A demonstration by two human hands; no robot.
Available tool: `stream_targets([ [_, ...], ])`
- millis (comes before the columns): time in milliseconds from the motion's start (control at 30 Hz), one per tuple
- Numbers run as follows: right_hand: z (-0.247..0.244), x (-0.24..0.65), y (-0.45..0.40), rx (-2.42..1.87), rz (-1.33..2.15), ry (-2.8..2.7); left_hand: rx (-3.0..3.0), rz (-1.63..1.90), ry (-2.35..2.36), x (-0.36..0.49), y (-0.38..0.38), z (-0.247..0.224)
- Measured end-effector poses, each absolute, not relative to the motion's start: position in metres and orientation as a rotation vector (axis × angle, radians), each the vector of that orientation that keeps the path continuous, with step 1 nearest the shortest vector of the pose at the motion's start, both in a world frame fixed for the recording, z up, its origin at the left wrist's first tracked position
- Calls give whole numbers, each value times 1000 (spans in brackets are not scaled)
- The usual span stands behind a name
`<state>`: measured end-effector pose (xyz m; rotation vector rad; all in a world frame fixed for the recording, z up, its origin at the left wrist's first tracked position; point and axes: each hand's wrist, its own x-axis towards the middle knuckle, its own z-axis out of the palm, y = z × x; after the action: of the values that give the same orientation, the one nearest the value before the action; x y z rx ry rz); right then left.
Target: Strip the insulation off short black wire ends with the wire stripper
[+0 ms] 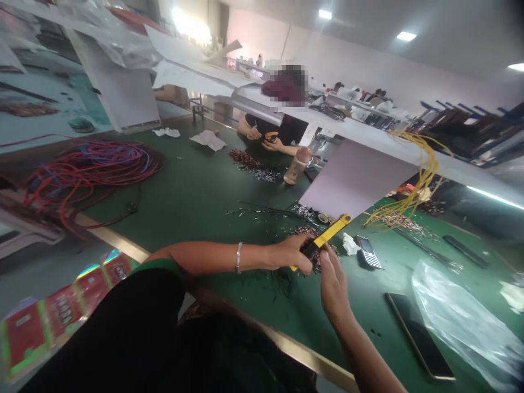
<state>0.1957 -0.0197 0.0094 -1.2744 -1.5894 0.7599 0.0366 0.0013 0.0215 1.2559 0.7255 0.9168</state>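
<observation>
We have our left hand (292, 254) wrapped round a yellow-and-black hand tool (327, 234), whose yellow end points up and away, to the right of the knuckles. Our right hand (333, 281) stands just beside it, fingers extended together and tips near the tool's underside; we cannot tell whether they pinch anything. Under and just beyond both hands lies a pile of small pieces (305, 232), partly hidden by the left hand and the tool.

Nearer to us than the hands, the wooden edge strip (305, 355) of the green table (196, 191) runs slantwise, and our left forearm crosses it. Straight beyond the tool, a pale upright panel (352, 177) limits the reach forward. To its left, the tabletop gives us the widest room, from the left hand out to the coil of red wire (94, 169), with a bottle (297, 166) farther off, near a co-worker's hands (272, 144).

Right of the right hand the space is tighter: a crumpled white tissue (350, 244) and a keypad phone (368, 252) sit near it, touching or nearly so. Farther right and closer to us, a black smartphone (420, 335) lies slantwise beside a clear plastic bag (462, 316).
</observation>
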Motion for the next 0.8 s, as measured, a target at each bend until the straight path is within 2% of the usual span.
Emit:
stream_targets([
  [167, -5, 198, -34, -1399, 765, -1745, 1181, 836, 613, 12, -11, 21],
  [467, 18, 178, -37, -1419, 725, -1887, 1204, 885, 694, -15, -14, 32],
  [800, 21, 169, -38, -1316, 977, -1825, 1019, 814, 605, -28, -23, 30],
])
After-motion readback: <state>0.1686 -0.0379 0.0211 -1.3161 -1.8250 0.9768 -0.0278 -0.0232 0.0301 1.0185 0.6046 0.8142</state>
